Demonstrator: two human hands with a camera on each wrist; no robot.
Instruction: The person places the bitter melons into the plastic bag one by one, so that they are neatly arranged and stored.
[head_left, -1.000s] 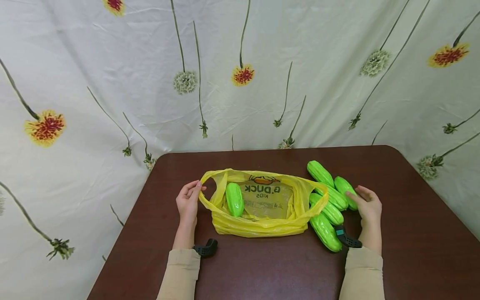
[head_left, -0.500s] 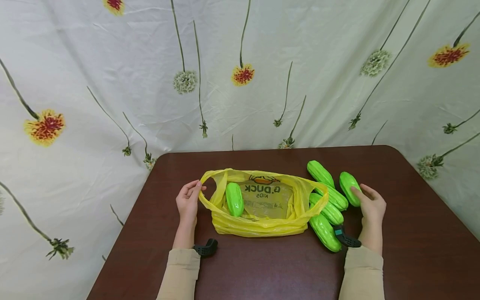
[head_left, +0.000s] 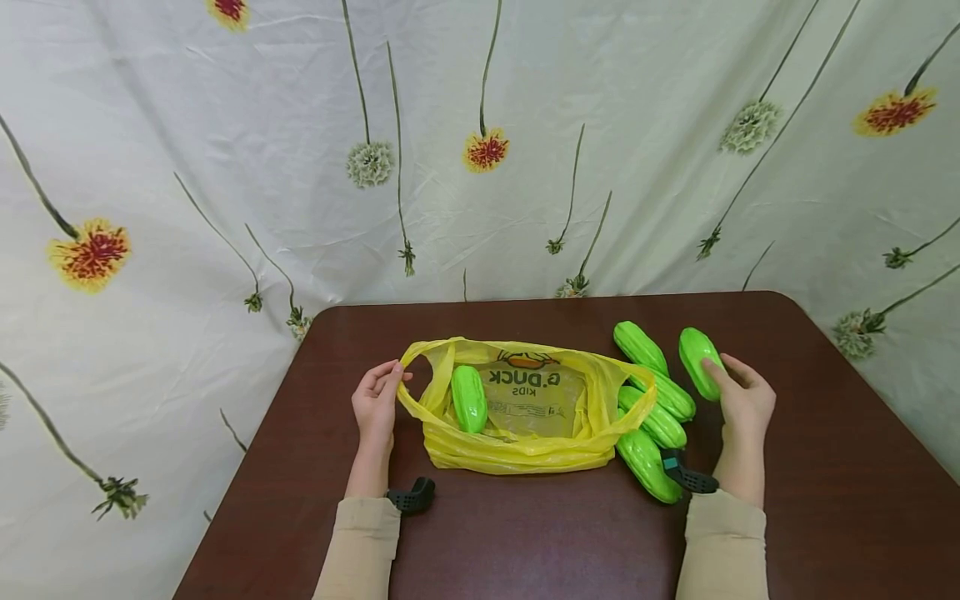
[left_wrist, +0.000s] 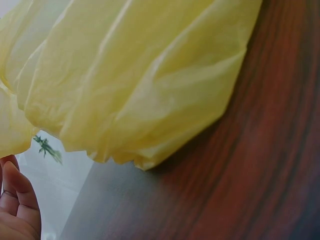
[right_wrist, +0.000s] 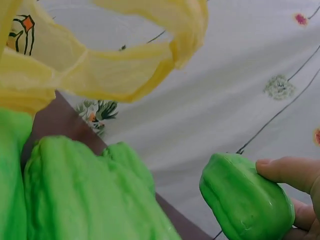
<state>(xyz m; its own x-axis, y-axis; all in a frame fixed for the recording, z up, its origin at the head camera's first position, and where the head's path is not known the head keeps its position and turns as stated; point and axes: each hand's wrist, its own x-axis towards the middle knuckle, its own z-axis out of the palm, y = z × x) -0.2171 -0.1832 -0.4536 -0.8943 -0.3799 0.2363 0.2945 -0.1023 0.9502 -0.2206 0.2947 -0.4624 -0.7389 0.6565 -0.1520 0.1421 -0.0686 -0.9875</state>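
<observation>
A yellow plastic bag (head_left: 525,417) lies open on the brown table (head_left: 525,533), with one green toy gourd (head_left: 468,398) inside it. My left hand (head_left: 377,400) pinches the bag's left handle (head_left: 416,358); the left wrist view shows the bag's yellow plastic (left_wrist: 125,80) close up. My right hand (head_left: 738,396) grips another green gourd (head_left: 699,360) and holds it just above the table, right of the bag; the right wrist view shows this gourd (right_wrist: 247,200) under my thumb. Three more gourds (head_left: 652,408) lie in a pile between the bag and my right hand.
A flower-printed white cloth (head_left: 480,150) hangs behind and around the table. The table's right edge (head_left: 862,375) runs close to my right hand. Black wrist-camera mounts (head_left: 412,496) sit at both sleeves.
My right hand has closed on the rightmost gourd and lifted it up and slightly away from the pile. The left hand and the bag have stayed put.
</observation>
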